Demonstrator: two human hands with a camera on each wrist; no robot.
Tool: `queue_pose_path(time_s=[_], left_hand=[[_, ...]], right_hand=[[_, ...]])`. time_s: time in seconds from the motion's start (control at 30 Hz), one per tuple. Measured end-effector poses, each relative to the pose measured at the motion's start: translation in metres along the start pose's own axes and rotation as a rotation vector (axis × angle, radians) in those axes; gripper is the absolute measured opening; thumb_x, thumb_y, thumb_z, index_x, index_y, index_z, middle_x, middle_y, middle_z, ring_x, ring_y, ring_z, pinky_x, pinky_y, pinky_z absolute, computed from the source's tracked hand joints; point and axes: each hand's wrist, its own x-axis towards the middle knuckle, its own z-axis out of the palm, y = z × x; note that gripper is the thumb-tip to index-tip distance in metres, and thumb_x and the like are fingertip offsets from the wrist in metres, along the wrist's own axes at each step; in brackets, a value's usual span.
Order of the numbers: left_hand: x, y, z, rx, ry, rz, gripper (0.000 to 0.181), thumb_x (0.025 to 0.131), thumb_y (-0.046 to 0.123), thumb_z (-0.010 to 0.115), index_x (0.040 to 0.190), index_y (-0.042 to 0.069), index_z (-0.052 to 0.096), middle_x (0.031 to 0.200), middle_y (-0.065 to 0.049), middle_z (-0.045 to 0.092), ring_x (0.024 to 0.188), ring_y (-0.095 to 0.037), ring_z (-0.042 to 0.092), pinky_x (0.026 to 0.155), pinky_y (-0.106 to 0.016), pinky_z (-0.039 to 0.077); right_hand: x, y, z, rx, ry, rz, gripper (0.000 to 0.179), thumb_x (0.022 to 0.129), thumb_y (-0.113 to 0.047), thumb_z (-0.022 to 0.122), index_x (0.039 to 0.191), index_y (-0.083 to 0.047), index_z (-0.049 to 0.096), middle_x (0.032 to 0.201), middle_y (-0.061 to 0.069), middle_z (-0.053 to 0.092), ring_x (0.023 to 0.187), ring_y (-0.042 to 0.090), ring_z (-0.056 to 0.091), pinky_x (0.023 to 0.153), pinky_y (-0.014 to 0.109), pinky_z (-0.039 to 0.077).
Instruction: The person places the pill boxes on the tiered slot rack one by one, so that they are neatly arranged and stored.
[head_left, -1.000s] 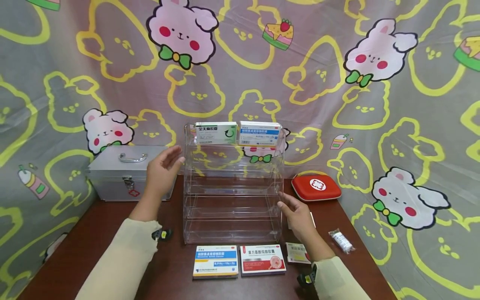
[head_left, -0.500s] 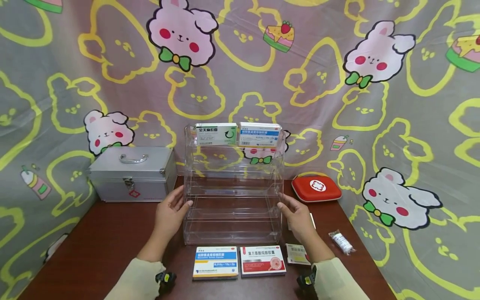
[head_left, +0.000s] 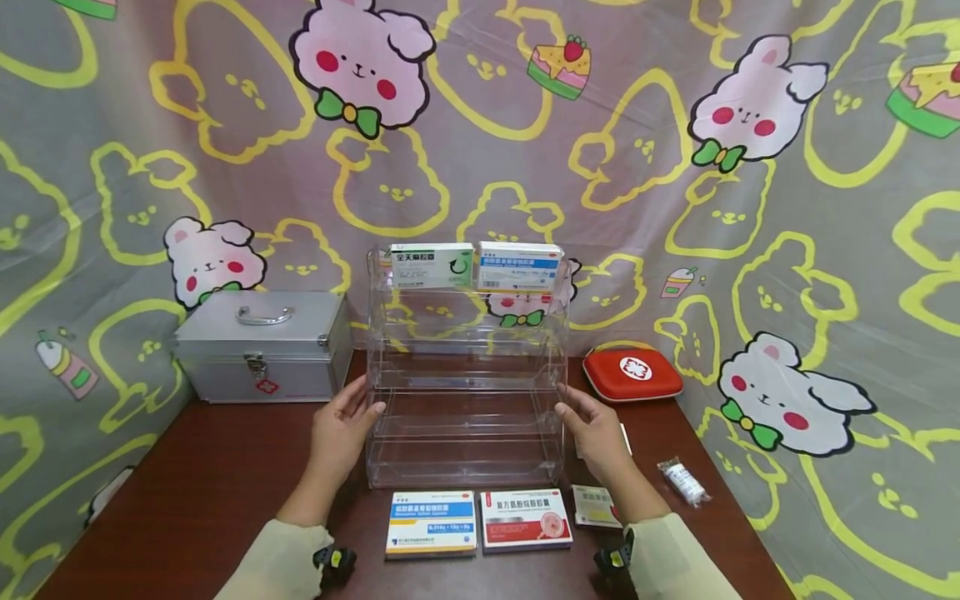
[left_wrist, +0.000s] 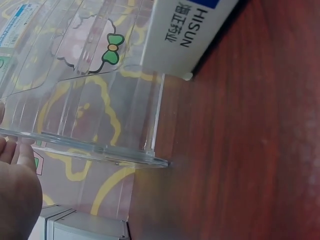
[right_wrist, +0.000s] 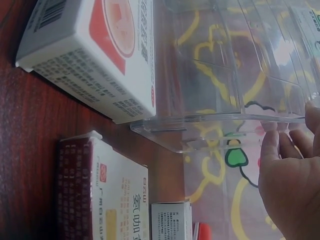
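A clear plastic tiered display rack (head_left: 465, 427) stands upright on the table. My left hand (head_left: 341, 433) grips its left side panel, thumb at the front edge and fingers along the outside. The right hand (head_left: 596, 429) holds the opposite side panel at about the same height, its fingertips against the outer face in the right wrist view. On the top tier sit a green-and-white medicine box (head_left: 432, 267) and a blue-and-white medicine box (head_left: 519, 268), side by side. The lower tiers hold nothing.
Before the rack lie another blue-and-white box (head_left: 431, 523), a red-and-white box (head_left: 526, 520) and a small pale box (head_left: 595, 507). A silver metal case (head_left: 262, 350) stands back left, a red zip case (head_left: 633, 373) back right. A wrapped white roll (head_left: 683, 482) lies far right.
My left hand has come down from beside the rack's upper left and taken hold of its left side. The right hand stays at the right side; the rack looks unmoved.
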Motion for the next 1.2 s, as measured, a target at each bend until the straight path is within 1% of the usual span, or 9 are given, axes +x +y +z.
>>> queue_pose_path(time_s=[0.2, 0.37, 0.53, 0.63, 0.7, 0.83, 0.93, 1.07, 1.2], left_hand=[[-0.002, -0.001, 0.0, -0.017, 0.004, -0.004, 0.058, 0.096, -0.01, 0.076, 0.15, -0.012, 0.057, 0.156, -0.031, 0.056, 0.13, 0.004, 0.061, 0.108, -0.013, 0.052], [-0.003, -0.001, 0.001, -0.038, 0.013, -0.008, 0.058, 0.096, -0.012, 0.074, 0.151, -0.013, 0.055, 0.158, -0.031, 0.054, 0.126, 0.011, 0.06, 0.11, -0.012, 0.051], [-0.006, 0.0, 0.003, -0.05, 0.026, -0.019, 0.058, 0.096, -0.012, 0.074, 0.151, -0.015, 0.054, 0.158, -0.034, 0.052, 0.125, 0.011, 0.06, 0.109, -0.011, 0.051], [-0.007, 0.0, 0.004, -0.061, 0.032, -0.022, 0.057, 0.097, -0.011, 0.074, 0.15, -0.015, 0.055, 0.157, -0.033, 0.054, 0.124, 0.011, 0.061, 0.109, -0.011, 0.051], [-0.008, -0.001, 0.004, -0.071, 0.035, -0.02, 0.056, 0.097, -0.01, 0.074, 0.15, -0.014, 0.056, 0.156, -0.031, 0.055, 0.124, 0.012, 0.061, 0.109, -0.011, 0.051], [-0.008, -0.002, 0.005, -0.086, 0.037, -0.009, 0.055, 0.098, -0.01, 0.073, 0.15, -0.014, 0.056, 0.155, -0.031, 0.056, 0.123, 0.012, 0.062, 0.109, -0.011, 0.052], [-0.008, -0.002, 0.006, -0.081, 0.037, -0.005, 0.054, 0.098, -0.01, 0.073, 0.15, -0.014, 0.056, 0.155, -0.031, 0.057, 0.123, 0.012, 0.062, 0.109, -0.011, 0.051], [-0.009, -0.001, 0.006, -0.07, 0.039, -0.004, 0.054, 0.098, -0.009, 0.073, 0.15, -0.014, 0.057, 0.155, -0.031, 0.057, 0.123, 0.012, 0.062, 0.108, -0.01, 0.052], [-0.009, -0.001, 0.007, -0.081, 0.044, -0.01, 0.054, 0.098, -0.009, 0.073, 0.15, -0.013, 0.057, 0.155, -0.03, 0.057, 0.123, 0.012, 0.062, 0.109, -0.012, 0.052]], right_hand=[[0.0, -0.001, -0.001, -0.027, 0.005, -0.013, 0.048, 0.107, -0.012, 0.072, 0.154, -0.006, 0.063, 0.157, 0.011, 0.063, 0.149, 0.029, 0.057, 0.127, 0.049, 0.045], [-0.001, -0.004, -0.004, -0.063, -0.013, -0.038, 0.049, 0.108, -0.019, 0.071, 0.154, -0.008, 0.062, 0.158, 0.01, 0.063, 0.15, 0.029, 0.056, 0.127, 0.052, 0.046], [0.0, -0.003, -0.017, -0.06, -0.058, -0.065, 0.05, 0.107, -0.022, 0.073, 0.154, -0.007, 0.063, 0.154, 0.013, 0.066, 0.144, 0.031, 0.061, 0.116, 0.029, 0.056], [0.002, -0.001, -0.034, -0.054, -0.077, -0.066, 0.053, 0.106, -0.025, 0.074, 0.155, -0.007, 0.061, 0.153, 0.015, 0.066, 0.142, 0.032, 0.063, 0.103, 0.013, 0.055], [0.005, 0.003, -0.05, -0.094, -0.082, -0.054, 0.056, 0.106, -0.026, 0.075, 0.156, -0.006, 0.059, 0.152, 0.017, 0.066, 0.141, 0.034, 0.063, 0.099, 0.01, 0.056], [0.011, 0.016, -0.087, -0.266, -0.102, -0.032, 0.059, 0.105, -0.026, 0.076, 0.156, -0.002, 0.058, 0.151, 0.021, 0.066, 0.139, 0.038, 0.065, 0.107, 0.033, 0.063], [0.015, 0.03, -0.11, -0.403, -0.111, -0.021, 0.056, 0.103, -0.025, 0.078, 0.151, 0.0, 0.062, 0.147, 0.023, 0.069, 0.134, 0.04, 0.067, 0.111, 0.054, 0.061], [0.018, 0.047, -0.126, -0.51, -0.143, 0.045, 0.057, 0.1, -0.026, 0.082, 0.147, 0.001, 0.065, 0.141, 0.023, 0.071, 0.128, 0.04, 0.07, 0.106, 0.056, 0.064], [0.019, 0.057, -0.131, -0.572, -0.195, 0.091, 0.071, 0.094, -0.03, 0.088, 0.152, -0.001, 0.061, 0.147, 0.024, 0.067, 0.134, 0.044, 0.066, 0.107, 0.058, 0.063]])
